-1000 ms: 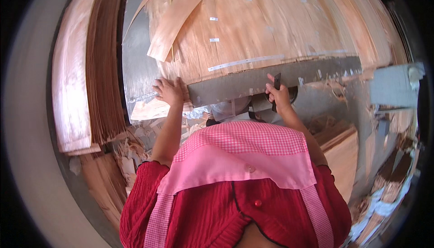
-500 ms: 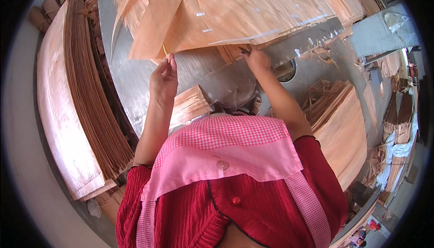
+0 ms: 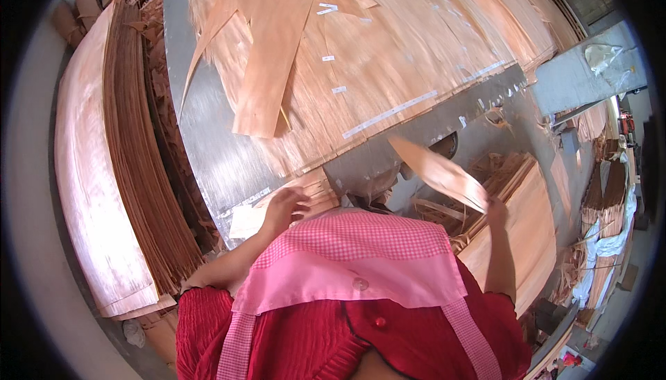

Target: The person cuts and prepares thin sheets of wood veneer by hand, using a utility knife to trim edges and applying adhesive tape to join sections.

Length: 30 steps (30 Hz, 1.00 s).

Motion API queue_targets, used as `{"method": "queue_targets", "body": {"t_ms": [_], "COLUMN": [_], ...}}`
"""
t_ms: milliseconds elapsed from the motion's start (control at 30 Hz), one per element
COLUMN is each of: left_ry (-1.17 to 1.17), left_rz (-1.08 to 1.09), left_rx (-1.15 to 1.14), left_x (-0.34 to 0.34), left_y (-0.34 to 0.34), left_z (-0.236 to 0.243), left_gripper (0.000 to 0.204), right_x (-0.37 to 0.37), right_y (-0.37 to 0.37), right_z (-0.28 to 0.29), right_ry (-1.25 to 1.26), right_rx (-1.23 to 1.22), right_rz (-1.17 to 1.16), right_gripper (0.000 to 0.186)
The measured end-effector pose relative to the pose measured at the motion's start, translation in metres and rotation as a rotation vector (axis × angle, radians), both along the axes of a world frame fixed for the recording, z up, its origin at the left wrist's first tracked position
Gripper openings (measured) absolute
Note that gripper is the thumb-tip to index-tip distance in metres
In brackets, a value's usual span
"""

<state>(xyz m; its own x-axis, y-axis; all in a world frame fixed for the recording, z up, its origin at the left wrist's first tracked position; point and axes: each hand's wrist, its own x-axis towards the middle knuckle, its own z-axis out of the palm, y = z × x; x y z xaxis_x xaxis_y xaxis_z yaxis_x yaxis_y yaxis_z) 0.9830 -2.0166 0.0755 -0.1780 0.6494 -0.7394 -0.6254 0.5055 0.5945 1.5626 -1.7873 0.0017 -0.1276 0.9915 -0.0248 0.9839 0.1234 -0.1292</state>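
A pale, pointed piece of wood veneer (image 3: pixel 438 172) is held at its lower end by my right hand (image 3: pixel 497 211), above the veneer stack to the right. My left hand (image 3: pixel 286 208) is beside a small pile of veneer strips (image 3: pixel 318 187) at the table's near edge. Its fingers are apart and slightly curled, with nothing visible in them. Ahead, a broad veneer sheet (image 3: pixel 388 68) with bits of white tape lies on the grey metal table (image 3: pixel 208 151). A loose long veneer strip (image 3: pixel 267 82) rests across its left part.
Tall veneer stacks flank me: one on the left (image 3: pixel 135 172), another on the right (image 3: pixel 527 231). Veneer scraps (image 3: pixel 444 208) lie beside the right one. A grey board (image 3: pixel 590 68) juts out at the far right. The table has a dark opening (image 3: pixel 446 145).
My left hand has let go of the strip by the sheet and come down nearer me. My right hand has swung right and now holds a veneer piece. The sheet's near edge has come closer.
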Motion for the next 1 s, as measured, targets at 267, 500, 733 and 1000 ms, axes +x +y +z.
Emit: {"method": "queue_targets", "body": {"t_ms": [267,500,733,1000], "left_ry": [1.568,1.577,1.664,1.438], "left_rz": [-0.241,-0.168,-0.197,-0.219], "left_rx": [0.325,0.043,-0.040,-0.083], "left_x": [-0.080,-0.079,-0.074,-0.081], "left_y": [0.248,0.309,0.311,0.313], "left_z": [-0.038,-0.059,-0.060,-0.056], "left_gripper": [0.023,0.012,0.011,0.013], "right_x": [-0.023,-0.078,-0.152,-0.146], "right_y": [0.067,0.087,0.102,0.173], "right_z": [0.031,-0.003,0.017,-0.021], "right_ry": [-0.088,0.240,0.397,1.224], "right_rx": [-0.137,-0.162,-0.264,-0.265], "right_rz": [-0.308,-0.004,-0.027,-0.698], "right_gripper": [0.041,0.041,0.023,0.021]}}
